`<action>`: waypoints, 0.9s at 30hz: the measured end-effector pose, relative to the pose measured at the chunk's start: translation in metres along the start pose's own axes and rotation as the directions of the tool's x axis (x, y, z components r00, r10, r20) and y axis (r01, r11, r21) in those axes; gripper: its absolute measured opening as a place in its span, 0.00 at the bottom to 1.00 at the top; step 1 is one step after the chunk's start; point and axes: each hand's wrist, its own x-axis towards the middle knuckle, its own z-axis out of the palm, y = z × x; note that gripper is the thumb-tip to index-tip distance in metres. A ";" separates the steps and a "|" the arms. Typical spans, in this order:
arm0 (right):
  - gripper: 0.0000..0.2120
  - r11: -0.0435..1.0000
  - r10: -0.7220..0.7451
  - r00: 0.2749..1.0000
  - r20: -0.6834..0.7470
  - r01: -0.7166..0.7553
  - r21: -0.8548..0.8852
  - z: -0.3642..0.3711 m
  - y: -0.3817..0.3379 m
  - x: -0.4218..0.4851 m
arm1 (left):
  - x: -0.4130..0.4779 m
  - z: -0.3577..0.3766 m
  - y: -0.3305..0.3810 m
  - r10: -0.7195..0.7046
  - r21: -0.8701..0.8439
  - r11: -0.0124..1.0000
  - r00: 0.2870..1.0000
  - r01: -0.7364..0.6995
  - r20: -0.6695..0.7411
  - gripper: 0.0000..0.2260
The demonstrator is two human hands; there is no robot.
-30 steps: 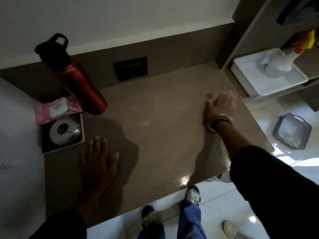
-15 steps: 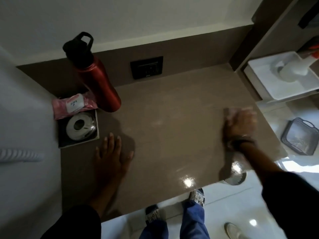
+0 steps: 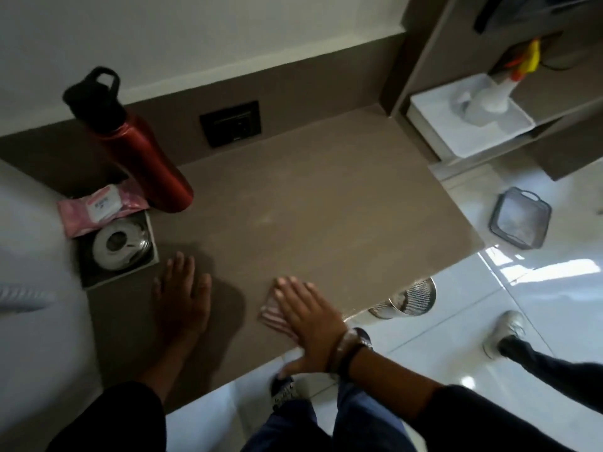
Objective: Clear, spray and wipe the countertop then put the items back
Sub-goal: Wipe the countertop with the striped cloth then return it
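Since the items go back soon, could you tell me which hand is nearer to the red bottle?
Left. The left hand lies flat just in front of the red bottle; the right hand presses a cloth farther right.

I see black long sleeves (image 3: 489,415) on both arms, a dark band and bracelet (image 3: 346,350) on my right wrist, blue trousers (image 3: 326,425), and patterned slippers (image 3: 282,391).

The white label on the pink wipes packet (image 3: 102,207) is too blurred to read.
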 end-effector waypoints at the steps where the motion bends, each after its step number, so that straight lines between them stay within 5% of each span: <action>1: 0.60 0.999 0.038 0.999 -0.016 -0.038 -0.023 -0.001 0.023 -0.021 | -0.001 0.000 0.002 0.003 0.021 1.000 1.000 -0.003 0.008 0.34; 5: 0.49 0.907 0.418 0.908 0.022 -0.418 0.057 -0.022 0.108 -0.075 | -0.005 -0.006 0.037 -0.098 -0.090 0.991 0.995 0.095 -0.029 0.35; 8: 0.38 0.730 0.641 0.766 -0.052 -0.587 0.350 -0.033 0.162 -0.107 | -0.020 0.004 0.110 -0.010 -0.339 0.941 0.997 -0.018 -0.078 0.27; 11: 0.21 0.236 0.863 0.498 0.080 -0.538 0.809 -0.059 0.189 -0.123 | -0.027 0.019 0.211 0.068 -0.709 0.687 0.958 0.159 0.280 0.10; 13: 0.11 -0.184 0.883 0.386 0.269 -0.242 0.953 -0.081 0.205 -0.122 | -0.023 0.031 0.279 0.185 -0.714 0.592 0.799 0.373 0.572 0.02; 15: 0.10 -0.527 0.705 0.516 0.487 -0.078 0.846 -0.098 0.231 -0.115 | -0.014 0.043 0.341 0.278 -0.624 0.562 0.587 0.543 0.760 0.03; 17: 0.13 -0.724 0.536 0.666 0.519 0.047 0.688 -0.119 0.264 -0.103 | 0.003 0.053 0.399 0.340 -0.624 0.459 0.524 0.632 0.781 0.05; 19: 0.17 -0.686 0.548 0.703 0.455 0.066 0.724 -0.139 0.311 -0.085 | 0.030 0.059 0.454 0.282 -0.672 0.392 0.613 0.629 0.738 0.04; 22: 0.15 -0.412 0.729 0.582 0.360 -0.048 0.910 -0.156 0.404 -0.063 | 0.077 0.077 0.527 0.193 -0.710 0.450 0.717 0.542 0.670 0.08; 25: 0.03 -0.160 0.856 0.448 0.259 -0.246 0.956 -0.167 0.494 -0.038 | 0.125 0.107 0.599 0.135 -0.689 0.436 0.715 0.579 0.686 0.08; 27: 0.05 -0.070 0.872 0.443 0.207 -0.306 0.949 -0.169 0.541 -0.016 | 0.158 0.129 0.641 0.072 -0.659 0.366 0.686 0.657 0.724 0.09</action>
